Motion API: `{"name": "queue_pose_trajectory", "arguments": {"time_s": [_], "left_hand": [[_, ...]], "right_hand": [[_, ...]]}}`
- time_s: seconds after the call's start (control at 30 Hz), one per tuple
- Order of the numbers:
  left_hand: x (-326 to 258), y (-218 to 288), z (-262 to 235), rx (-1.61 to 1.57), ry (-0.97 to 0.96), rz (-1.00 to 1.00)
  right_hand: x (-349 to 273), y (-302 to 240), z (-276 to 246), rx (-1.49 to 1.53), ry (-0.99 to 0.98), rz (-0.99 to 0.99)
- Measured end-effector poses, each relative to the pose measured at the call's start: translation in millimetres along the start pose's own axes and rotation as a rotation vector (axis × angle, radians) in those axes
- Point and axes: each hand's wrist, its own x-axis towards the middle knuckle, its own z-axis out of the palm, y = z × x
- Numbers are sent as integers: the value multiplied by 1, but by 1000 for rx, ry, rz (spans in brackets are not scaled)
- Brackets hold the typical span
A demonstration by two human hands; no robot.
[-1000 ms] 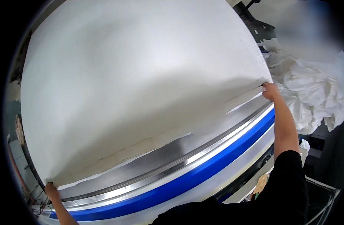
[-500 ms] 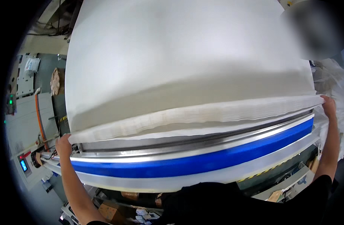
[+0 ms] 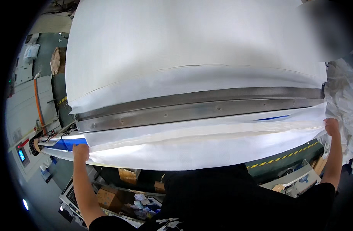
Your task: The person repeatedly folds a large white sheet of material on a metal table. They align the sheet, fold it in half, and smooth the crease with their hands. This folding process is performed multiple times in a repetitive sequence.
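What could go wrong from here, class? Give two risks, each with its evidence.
The left hand and right hand hold the white fabric only near its two ends, so its middle might sag or crease. The fabric also lies close along the metal bar, so an edge could perhaps snag there.

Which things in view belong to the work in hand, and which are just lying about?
In use:
left hand and right hand, holding the ends of layered white material
metal bar beyond it

Seemingly just lying about:
cardboard box, lower left
brown bundle, far left
crumpled white sheeting, right
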Motion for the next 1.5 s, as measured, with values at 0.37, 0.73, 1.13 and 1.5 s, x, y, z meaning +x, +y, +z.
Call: {"name": "queue_pose_trajectory", "arguments": {"time_s": [0.37, 0.73, 1.13, 1.5], "left_hand": [[42, 39, 27, -58, -183, -145], [30, 1, 92, -544, 456, -625], [36, 54, -16, -612, 359, -549], [101, 68, -20, -766, 896, -512]], "right_hand": [[16, 13, 147, -239, -40, -125], [38, -20, 104, 244, -508, 74], [8, -66, 19, 120, -371, 259], [30, -200, -41, 414, 78, 18]]}}
